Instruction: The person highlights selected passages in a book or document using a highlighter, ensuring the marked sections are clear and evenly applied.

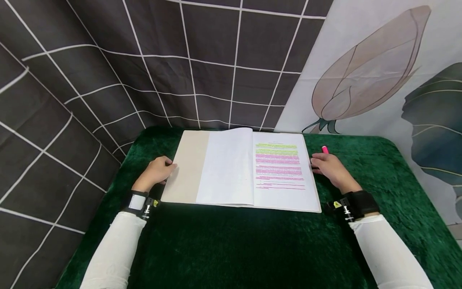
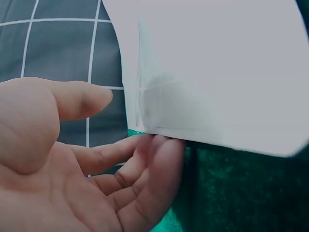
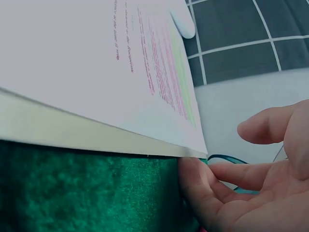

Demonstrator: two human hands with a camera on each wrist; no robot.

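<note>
A cream folder (image 1: 185,168) lies spread on the table, with a blank white sheet (image 1: 229,172) turned to the left. Its right-hand page (image 1: 281,200) carries printed lines marked yellow-green at the top and pink below. My left hand (image 1: 156,172) is at the folder's left edge; in the left wrist view its fingertips (image 2: 166,150) touch that edge, the thumb held apart. My right hand (image 1: 333,170) is at the opposite edge, its fingertips (image 3: 193,169) against it and the thumb also away. A pink highlighter (image 1: 325,149) shows beyond the right hand, which partly hides it.
Dark green plush cloth (image 1: 234,245) covers the table. Behind and to the left hangs dark grey fabric (image 1: 213,36) with a white grid. A pale curtain (image 1: 364,28) with a leaf-like print hangs at the right. Both wrists wear black straps with small devices.
</note>
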